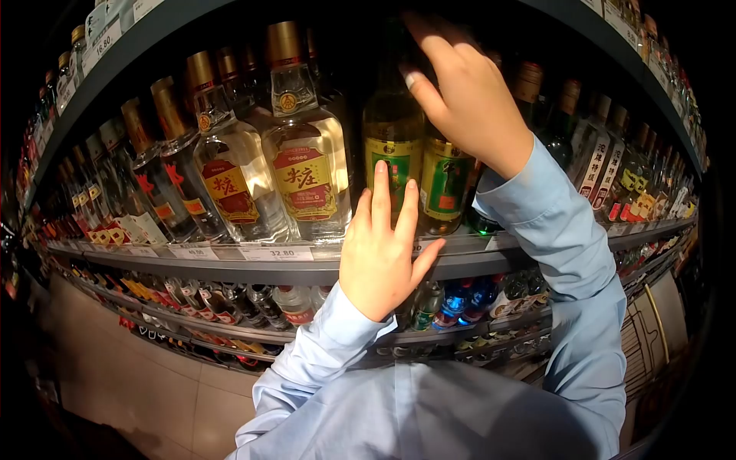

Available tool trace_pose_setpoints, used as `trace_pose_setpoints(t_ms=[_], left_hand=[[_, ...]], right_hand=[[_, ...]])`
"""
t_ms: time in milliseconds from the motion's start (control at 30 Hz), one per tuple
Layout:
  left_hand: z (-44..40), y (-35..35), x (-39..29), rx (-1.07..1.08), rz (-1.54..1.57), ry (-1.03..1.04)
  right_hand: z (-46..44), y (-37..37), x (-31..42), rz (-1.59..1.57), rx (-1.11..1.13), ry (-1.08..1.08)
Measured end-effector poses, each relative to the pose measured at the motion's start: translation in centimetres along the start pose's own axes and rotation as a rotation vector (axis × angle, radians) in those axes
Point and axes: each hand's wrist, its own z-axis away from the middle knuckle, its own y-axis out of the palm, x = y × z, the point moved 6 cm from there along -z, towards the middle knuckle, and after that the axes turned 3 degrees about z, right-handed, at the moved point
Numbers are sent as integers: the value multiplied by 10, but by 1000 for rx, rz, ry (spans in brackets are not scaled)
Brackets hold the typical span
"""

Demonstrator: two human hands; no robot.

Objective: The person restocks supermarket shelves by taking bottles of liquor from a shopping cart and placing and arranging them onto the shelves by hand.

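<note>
Evidently, the left hand [379, 257] I steer has its fingers spread before the tall yellowish glass bottle with a green-and-gold label [399, 153]; contact I cannot tell. Above them, the right hand [475, 96] blurs near its dark neck, and whether those fingers clamp it I cannot tell. A loose hold could let smooth glass tip; a sideways nudge could knock the second green-labelled glass bottle [446, 180], just right of the left fingertips.

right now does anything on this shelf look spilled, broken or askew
Nothing stands out: no spill or breakage shows, and the green-labelled bottles by the hands stand upright. Clear bottles farther left seem to lean, but the shelf edge curves too, so probably that's the lens.
</note>
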Motion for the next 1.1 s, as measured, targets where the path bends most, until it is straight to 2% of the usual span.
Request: trace_pose_setpoints(t_ms=[33, 67, 167, 200, 300, 333, 433, 733, 833, 900, 967, 1067, 1100], left_hand=[[0, 0, 0, 1, -6, 6], [1, -1, 0, 4, -13, 11], [3, 0, 1, 16, 0, 14], [4, 0, 1, 19, -2, 12], [7, -1, 1, 20, -7, 10], [7, -1, 1, 18, -10, 9], [9, 0, 1, 10, -10, 18], [10, 2, 1, -3, -21, 29], [11, 0, 3, -14, -12, 39], [11, -3, 0, -31, -4, 62], [10, -7, -6, -50, 6, 92], [4, 2, -22, -4, 47, 147], [2, 6, -27, 14, 57, 158]], right_hand=[[-10, 5, -1, 70, 57, 19], [-18, 7, 0, 29, -65, -38], [-46, 5, 8, 74, 126, -6], [-52, 9, 6, 206, 95, -4], [-61, 20, 5, 319, 177, -82], [-63, 23, 3, 325, 144, -66], [-57, 11, 5, 182, 87, -13], [-55, 9, 3, 107, 77, -3], [-45, -3, 7, 224, -125, -177], [-39, -28, 9, 137, -224, -239], [-35, -39, 5, 196, -254, -246], [-28, -27, -12, 446, -181, -242], [-32, -19, -21, 496, -57, -146]])
